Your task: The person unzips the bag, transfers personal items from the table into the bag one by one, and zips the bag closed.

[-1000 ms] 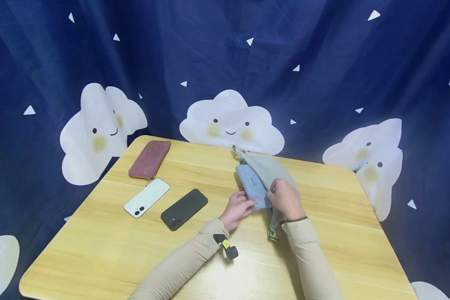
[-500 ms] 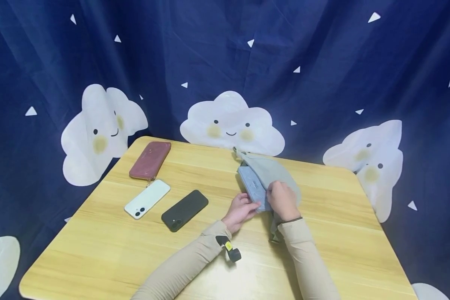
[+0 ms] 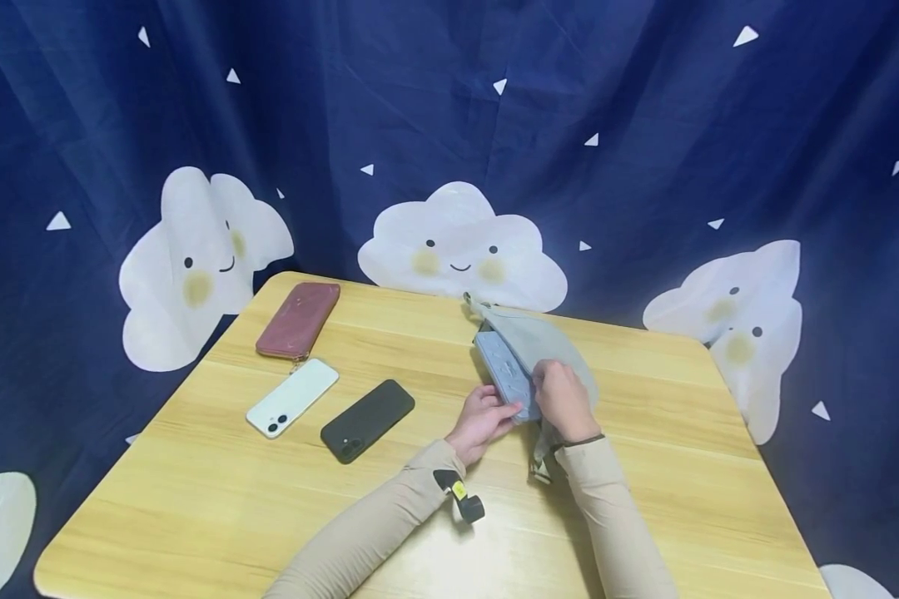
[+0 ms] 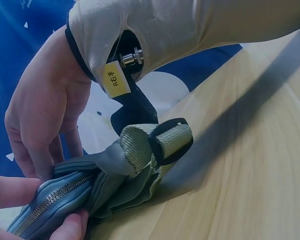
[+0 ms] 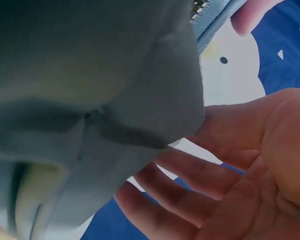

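The left hand (image 3: pixel 483 422) pinches the blue wallet (image 3: pixel 504 368). At that hand's three o'clock the right hand (image 3: pixel 566 403) pinches the bag (image 3: pixel 543 334); at nine lies the black phone (image 3: pixel 368 421).

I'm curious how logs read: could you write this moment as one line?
left hand: grips blue wallet; right hand: grips grey bag; blue wallet: against grey bag; table: maroon wallet, white phone, black phone

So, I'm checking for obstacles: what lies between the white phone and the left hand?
Head view: the black phone, then bare table before the left hand.
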A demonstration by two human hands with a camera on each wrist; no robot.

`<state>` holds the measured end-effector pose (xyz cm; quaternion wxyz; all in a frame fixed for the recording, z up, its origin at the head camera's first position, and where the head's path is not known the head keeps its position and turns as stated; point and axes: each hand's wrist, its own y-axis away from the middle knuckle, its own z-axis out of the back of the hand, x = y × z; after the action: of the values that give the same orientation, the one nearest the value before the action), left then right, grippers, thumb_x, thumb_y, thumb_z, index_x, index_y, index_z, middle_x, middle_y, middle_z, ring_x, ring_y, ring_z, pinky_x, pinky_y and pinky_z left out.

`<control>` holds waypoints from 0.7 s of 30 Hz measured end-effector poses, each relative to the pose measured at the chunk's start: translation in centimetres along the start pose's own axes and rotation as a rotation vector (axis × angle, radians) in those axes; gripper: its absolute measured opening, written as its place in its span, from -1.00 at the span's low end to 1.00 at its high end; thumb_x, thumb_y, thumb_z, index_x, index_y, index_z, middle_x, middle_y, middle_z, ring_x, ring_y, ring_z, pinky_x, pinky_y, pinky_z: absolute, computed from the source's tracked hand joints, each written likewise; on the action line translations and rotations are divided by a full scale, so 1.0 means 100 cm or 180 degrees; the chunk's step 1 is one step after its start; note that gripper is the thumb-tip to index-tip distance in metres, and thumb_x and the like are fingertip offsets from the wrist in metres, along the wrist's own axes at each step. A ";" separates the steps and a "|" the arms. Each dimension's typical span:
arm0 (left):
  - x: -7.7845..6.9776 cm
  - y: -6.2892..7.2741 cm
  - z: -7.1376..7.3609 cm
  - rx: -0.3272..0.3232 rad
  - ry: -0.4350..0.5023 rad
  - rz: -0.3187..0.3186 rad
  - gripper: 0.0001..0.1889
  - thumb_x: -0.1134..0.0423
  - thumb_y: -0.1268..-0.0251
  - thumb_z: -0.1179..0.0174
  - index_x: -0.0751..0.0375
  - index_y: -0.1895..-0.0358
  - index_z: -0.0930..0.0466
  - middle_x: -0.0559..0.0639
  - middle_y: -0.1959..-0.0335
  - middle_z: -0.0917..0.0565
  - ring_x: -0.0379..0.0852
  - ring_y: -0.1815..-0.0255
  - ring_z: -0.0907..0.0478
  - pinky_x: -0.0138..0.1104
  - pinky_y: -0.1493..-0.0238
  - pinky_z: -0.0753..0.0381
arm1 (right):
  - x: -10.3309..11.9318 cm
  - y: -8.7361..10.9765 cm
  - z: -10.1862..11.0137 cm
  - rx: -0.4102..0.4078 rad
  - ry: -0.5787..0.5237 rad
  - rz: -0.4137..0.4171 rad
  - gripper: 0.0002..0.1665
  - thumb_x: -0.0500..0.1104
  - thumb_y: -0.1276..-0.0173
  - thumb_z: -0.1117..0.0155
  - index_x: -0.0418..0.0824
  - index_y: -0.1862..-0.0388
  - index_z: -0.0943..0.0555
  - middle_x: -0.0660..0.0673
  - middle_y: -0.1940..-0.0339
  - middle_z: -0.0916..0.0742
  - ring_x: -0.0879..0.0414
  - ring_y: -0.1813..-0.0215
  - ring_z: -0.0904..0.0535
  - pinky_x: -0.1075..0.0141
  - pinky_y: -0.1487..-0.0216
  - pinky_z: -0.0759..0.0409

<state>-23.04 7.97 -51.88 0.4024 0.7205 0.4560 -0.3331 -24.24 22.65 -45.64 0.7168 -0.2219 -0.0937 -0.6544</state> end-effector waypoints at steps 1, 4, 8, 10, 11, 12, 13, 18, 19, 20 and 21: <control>0.000 0.000 0.000 -0.0005 0.0008 0.0005 -0.37 0.55 -0.30 -0.26 0.46 -0.38 -0.18 0.46 -0.26 -0.56 0.21 -0.21 -0.67 -0.05 -0.33 -0.67 | 0.000 0.000 0.001 0.0019 -0.0021 -0.0016 -0.86 -0.46 -0.30 -0.18 -0.34 0.34 -0.67 -0.31 0.31 -0.77 -0.15 0.29 -0.69 -0.04 0.30 -0.71; -0.001 0.000 -0.001 -0.0005 -0.0015 -0.0004 -0.36 0.55 -0.31 -0.26 0.46 -0.39 -0.18 0.46 -0.25 -0.57 0.22 -0.22 -0.66 -0.05 -0.33 -0.67 | 0.001 0.001 0.002 0.0036 -0.0047 -0.0022 -0.87 -0.44 -0.33 -0.18 -0.33 0.31 -0.67 -0.31 0.30 -0.78 -0.16 0.29 -0.70 -0.06 0.30 -0.71; -0.001 0.000 -0.001 -0.0018 -0.0036 0.0005 -0.35 0.55 -0.30 -0.27 0.46 -0.40 -0.18 0.45 -0.24 -0.58 0.21 -0.21 -0.67 -0.05 -0.32 -0.67 | 0.000 0.002 0.002 0.0009 -0.0041 0.0023 -0.89 -0.42 -0.36 -0.20 -0.34 0.26 -0.68 -0.34 0.25 -0.80 -0.21 0.23 -0.73 -0.10 0.24 -0.72; -0.002 0.000 -0.001 -0.0016 -0.0034 0.0021 -0.35 0.55 -0.30 -0.27 0.46 -0.40 -0.18 0.45 -0.24 -0.58 0.22 -0.22 -0.66 -0.05 -0.33 -0.67 | 0.000 0.002 0.003 0.0013 -0.0040 0.0042 -0.88 -0.43 -0.36 -0.20 -0.35 0.24 -0.68 -0.35 0.23 -0.80 -0.23 0.20 -0.74 -0.12 0.22 -0.73; -0.002 0.000 -0.002 -0.0012 -0.0051 0.0018 -0.35 0.55 -0.30 -0.27 0.47 -0.41 -0.18 0.45 -0.25 -0.58 0.23 -0.22 -0.66 -0.05 -0.32 -0.67 | 0.000 0.002 0.003 0.0018 -0.0037 0.0050 -0.87 -0.43 -0.36 -0.19 -0.36 0.23 -0.68 -0.35 0.22 -0.80 -0.24 0.20 -0.74 -0.12 0.21 -0.73; -0.002 0.000 -0.002 -0.0009 -0.0055 0.0022 -0.35 0.55 -0.30 -0.27 0.47 -0.41 -0.18 0.45 -0.25 -0.57 0.24 -0.23 -0.65 -0.05 -0.32 -0.67 | 0.000 0.002 0.003 0.0027 -0.0039 0.0054 -0.87 -0.43 -0.36 -0.19 -0.36 0.22 -0.68 -0.36 0.21 -0.80 -0.24 0.20 -0.74 -0.12 0.21 -0.73; -0.003 0.000 -0.002 -0.0004 -0.0055 0.0027 -0.35 0.55 -0.31 -0.27 0.47 -0.41 -0.18 0.46 -0.26 -0.57 0.25 -0.25 -0.65 -0.06 -0.32 -0.67 | -0.001 0.002 0.003 0.0037 -0.0040 0.0059 -0.87 -0.44 -0.36 -0.19 -0.36 0.21 -0.68 -0.36 0.20 -0.80 -0.23 0.20 -0.74 -0.11 0.21 -0.73; -0.003 -0.002 -0.004 0.0012 -0.0071 0.0023 -0.36 0.55 -0.31 -0.26 0.46 -0.40 -0.19 0.47 -0.27 -0.56 0.29 -0.29 -0.61 -0.05 -0.33 -0.66 | -0.002 0.001 0.004 0.0103 -0.0061 0.0063 -0.85 -0.45 -0.37 -0.19 -0.39 0.16 -0.67 -0.38 0.17 -0.80 -0.22 0.20 -0.74 -0.09 0.21 -0.74; -0.003 -0.003 -0.004 0.0030 -0.0099 0.0021 -0.36 0.55 -0.31 -0.26 0.47 -0.40 -0.20 0.47 -0.27 -0.56 0.29 -0.29 -0.61 -0.05 -0.33 -0.66 | -0.002 0.001 0.004 0.0121 -0.0065 0.0060 -0.84 -0.45 -0.37 -0.18 -0.39 0.15 -0.67 -0.39 0.16 -0.80 -0.23 0.19 -0.75 -0.09 0.19 -0.74; -0.003 -0.003 -0.003 0.0039 -0.0157 0.0020 -0.38 0.53 -0.31 -0.26 0.47 -0.39 -0.21 0.47 -0.26 -0.57 0.27 -0.26 -0.64 -0.07 -0.31 -0.68 | -0.003 0.001 0.005 0.0139 -0.0066 0.0055 -0.84 -0.45 -0.37 -0.18 -0.40 0.13 -0.67 -0.40 0.14 -0.80 -0.24 0.16 -0.75 -0.09 0.17 -0.74; -0.004 -0.003 -0.002 0.0047 -0.0215 0.0030 -0.39 0.51 -0.32 -0.27 0.47 -0.38 -0.24 0.45 -0.25 -0.58 0.23 -0.22 -0.67 -0.09 -0.29 -0.70 | -0.003 0.001 0.005 0.0159 -0.0071 0.0042 -0.83 -0.45 -0.37 -0.18 -0.40 0.12 -0.66 -0.40 0.13 -0.80 -0.24 0.15 -0.75 -0.10 0.16 -0.75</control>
<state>-23.47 8.09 -51.54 0.4138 0.7140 0.4363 -0.3586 -24.10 23.14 -45.31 0.7252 -0.2119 -0.1165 -0.6446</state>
